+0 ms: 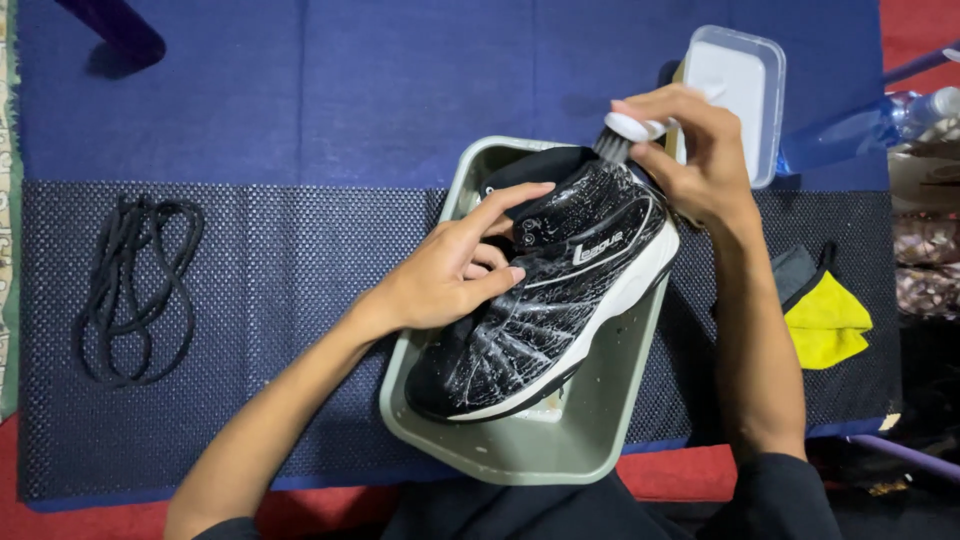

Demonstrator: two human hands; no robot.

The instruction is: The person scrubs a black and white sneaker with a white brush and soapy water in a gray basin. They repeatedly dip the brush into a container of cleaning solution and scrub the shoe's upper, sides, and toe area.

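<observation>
Mid-scrub on a black high-top sneaker with a white sole (545,300), lying on its side and tilted across a grey-green rectangular plastic tub (520,450) at dead centre of the view. Soapy already: white suds streaked all over the upper from toe to ankle, so looks like most of that side has had a pass. Sole edge looks fairly clean, but hard to say about the far side, hidden underneath. No sign of rinsing, and the foam is all there on the surface, so guessing rinse and dry are what's left.

Left hand (450,275) coming in from 7 o'clock, grip loosely curled over the collar and tongue area, fingers spread along the top edge, pinning the sneaker steady. Right hand (690,160) at about 1 o'clock, grip closed around a small white-handled brush with dark bristles (620,135), bristles pressed onto the heel end of the sneaker.

Laces are out: a bundle of black shoelaces (135,290) sits well apart at 9 o'clock on the dark dotted rubber mat (280,260). White rectangular plastic container (735,95) just beyond the right hand at 1 o'clock, on the blue cloth (350,90). Folded yellow cloth (825,320) with a dark cloth beside it at 3 o'clock, looks unused and dry.
</observation>
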